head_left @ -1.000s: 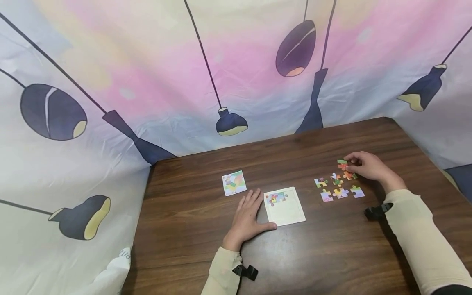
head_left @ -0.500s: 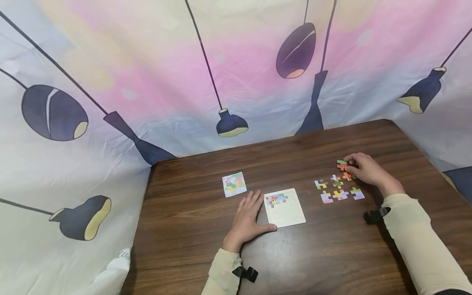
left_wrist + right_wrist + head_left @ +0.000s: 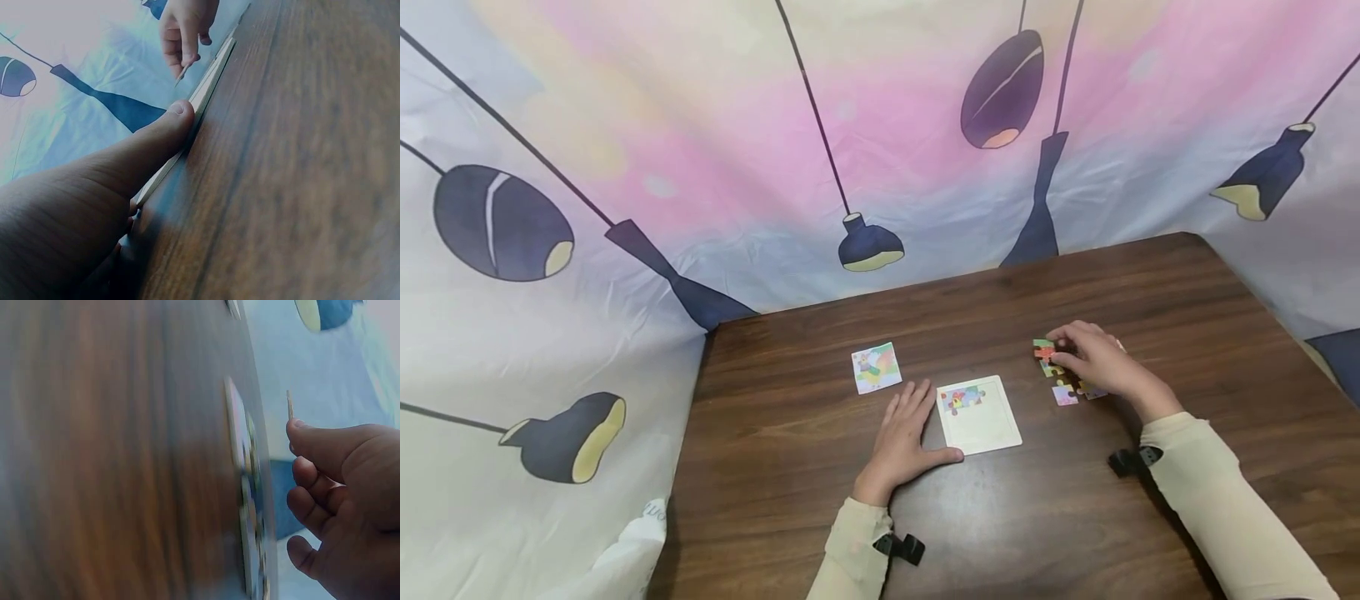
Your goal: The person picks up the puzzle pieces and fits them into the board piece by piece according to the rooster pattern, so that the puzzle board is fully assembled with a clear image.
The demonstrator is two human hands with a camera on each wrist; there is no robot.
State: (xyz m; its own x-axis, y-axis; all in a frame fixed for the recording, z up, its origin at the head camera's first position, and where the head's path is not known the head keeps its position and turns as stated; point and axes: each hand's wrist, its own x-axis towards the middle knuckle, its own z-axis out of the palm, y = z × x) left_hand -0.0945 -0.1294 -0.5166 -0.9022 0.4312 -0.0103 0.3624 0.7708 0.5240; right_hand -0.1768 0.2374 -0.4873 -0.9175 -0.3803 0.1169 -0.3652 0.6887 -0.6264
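My right hand (image 3: 1097,358) pinches a green and red jigsaw piece (image 3: 1043,349) between thumb and fingertips. In the right wrist view that piece (image 3: 289,404) shows edge-on, raised off the table. Below the hand lie several loose pieces, among them a pale purple one (image 3: 1064,395); others are partly hidden by the hand. My left hand (image 3: 901,442) rests spread at the left side of a square white puzzle tray (image 3: 985,429), its thumb at the near corner. Joined pieces (image 3: 962,400) fill the tray's upper left. The left wrist view shows the thumb (image 3: 178,115) against the tray's edge.
A small square picture card (image 3: 876,367) lies left of the tray on the brown wooden table (image 3: 775,467). Behind the table hangs a cloth (image 3: 737,167) printed with lamps. Each wrist carries a black strap-on camera.
My right hand has lifted the green and red piece from the far end of the loose pieces and carried it left, toward the tray. The left hand has stayed put.
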